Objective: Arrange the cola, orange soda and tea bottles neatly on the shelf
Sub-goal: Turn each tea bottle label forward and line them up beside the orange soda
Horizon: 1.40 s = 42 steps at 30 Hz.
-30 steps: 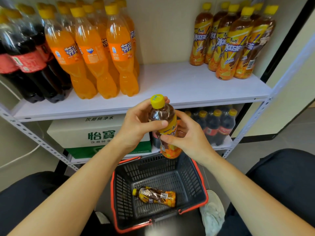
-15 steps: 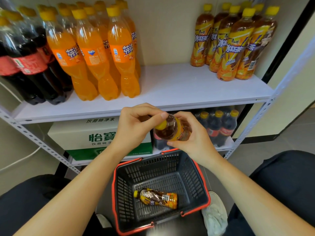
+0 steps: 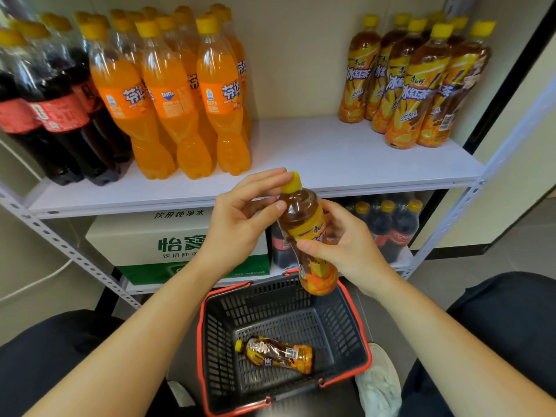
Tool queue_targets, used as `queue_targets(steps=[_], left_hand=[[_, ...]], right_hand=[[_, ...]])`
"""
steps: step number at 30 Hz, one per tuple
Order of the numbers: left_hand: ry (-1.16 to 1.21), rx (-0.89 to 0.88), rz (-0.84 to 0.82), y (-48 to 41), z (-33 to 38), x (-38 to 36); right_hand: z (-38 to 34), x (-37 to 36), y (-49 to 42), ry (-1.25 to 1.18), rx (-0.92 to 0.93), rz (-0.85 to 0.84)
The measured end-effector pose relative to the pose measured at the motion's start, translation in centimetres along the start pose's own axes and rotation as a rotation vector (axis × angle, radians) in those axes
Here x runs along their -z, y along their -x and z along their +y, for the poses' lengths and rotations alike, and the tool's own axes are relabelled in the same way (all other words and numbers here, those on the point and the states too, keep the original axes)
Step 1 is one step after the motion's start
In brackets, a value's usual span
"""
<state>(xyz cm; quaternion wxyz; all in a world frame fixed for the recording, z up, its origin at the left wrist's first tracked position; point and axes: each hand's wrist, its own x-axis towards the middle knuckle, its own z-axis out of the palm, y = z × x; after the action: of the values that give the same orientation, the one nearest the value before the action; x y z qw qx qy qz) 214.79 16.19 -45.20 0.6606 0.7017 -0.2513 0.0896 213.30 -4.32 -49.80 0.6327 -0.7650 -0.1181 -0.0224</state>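
Note:
I hold one tea bottle (image 3: 307, 236) with a yellow cap nearly upright in front of the shelf edge. My right hand (image 3: 346, 251) grips its labelled body, thumb across the front. My left hand (image 3: 243, 224) holds the neck, fingers reaching to the cap. On the white shelf (image 3: 316, 158) stand cola bottles (image 3: 54, 115) at the left, orange soda bottles (image 3: 177, 100) beside them, and a group of tea bottles (image 3: 421, 82) at the right. A second tea bottle (image 3: 276, 353) lies on its side in the black basket (image 3: 216, 341).
The basket with red rim sits on the floor between my knees. Below the shelf stands a white and green water carton (image 3: 168, 245) and more cola bottles (image 3: 388, 227). A bare stretch of shelf lies between the orange soda and the tea group.
Half a second ago the bottle was tipped sideways with its cap toward my left hand. Now it is turned back up, cap on top, still held by both hands.

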Motion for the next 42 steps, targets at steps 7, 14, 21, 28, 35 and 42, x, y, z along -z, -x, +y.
queue_targets(steps=[7,14,21,28,35,42], left_hand=[[-0.032,0.108,-0.093,0.4,-0.2,-0.2],[-0.081,0.261,-0.247,1.2,-0.5,-1.1],[0.094,0.306,0.021,1.0,-0.8,-2.0],[0.138,0.21,0.083,1.0,-0.6,-2.7],[0.07,0.134,0.005,0.8,-0.4,-1.7],[-0.086,0.068,-0.126,0.6,-0.8,-0.6]], right_hand=[[-1.2,0.3,-0.3,-0.346,-0.14,0.079],[-3.0,2.0,-2.1,-0.706,-0.306,0.176],[-2.9,3.1,-2.1,-0.844,-0.309,0.069],[-2.8,2.1,-2.1,-0.872,-0.3,0.111],[-2.7,1.8,-2.4,-0.94,-0.334,0.064],[-2.5,2.4,-2.7,-0.804,-0.318,-0.003]])
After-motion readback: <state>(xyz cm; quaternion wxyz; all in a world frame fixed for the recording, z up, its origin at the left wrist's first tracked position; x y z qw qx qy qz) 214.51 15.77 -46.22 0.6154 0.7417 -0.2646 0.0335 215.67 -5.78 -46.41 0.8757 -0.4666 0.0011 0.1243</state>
